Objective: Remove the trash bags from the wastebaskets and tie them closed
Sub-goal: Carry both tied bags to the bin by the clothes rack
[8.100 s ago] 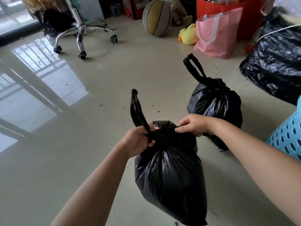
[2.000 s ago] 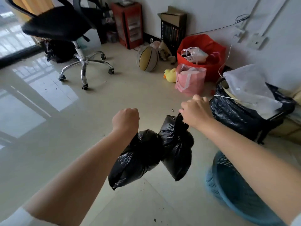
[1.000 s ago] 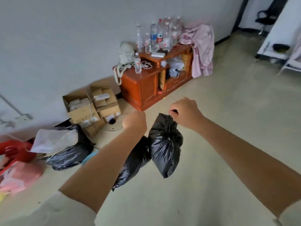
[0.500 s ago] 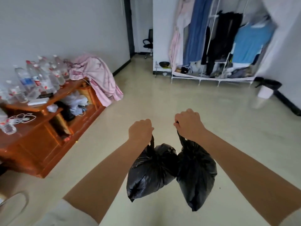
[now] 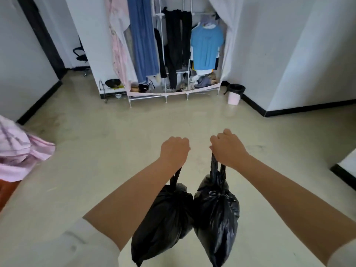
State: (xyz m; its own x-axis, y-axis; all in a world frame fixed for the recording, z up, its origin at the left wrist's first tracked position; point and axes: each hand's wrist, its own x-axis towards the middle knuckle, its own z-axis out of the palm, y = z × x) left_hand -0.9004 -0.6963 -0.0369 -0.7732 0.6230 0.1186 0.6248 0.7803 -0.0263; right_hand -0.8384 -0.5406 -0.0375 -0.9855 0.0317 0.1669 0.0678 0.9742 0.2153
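Note:
Two tied black trash bags hang side by side above the floor, touching each other. My left hand [image 5: 174, 151] grips the handles of the left black bag [image 5: 163, 220]. My right hand [image 5: 226, 148] grips the handles of the right black bag [image 5: 216, 218]. Both fists are held out in front of me at about the same height. A small pink wastebasket [image 5: 234, 96] with a black liner stands on the floor by the far right wall corner.
An open wardrobe rack [image 5: 173, 54] with hanging clothes fills the far wall. A pink cloth [image 5: 17, 153] lies at the left edge. A doorway with an office chair [image 5: 81, 54] opens at the far left. Beige floor [image 5: 134, 132] stretches ahead.
The view has turned from the wooden cabinet towards the wardrobe, which is now closer and centred. Both hands keep hold of their bags, hanging lower in view.

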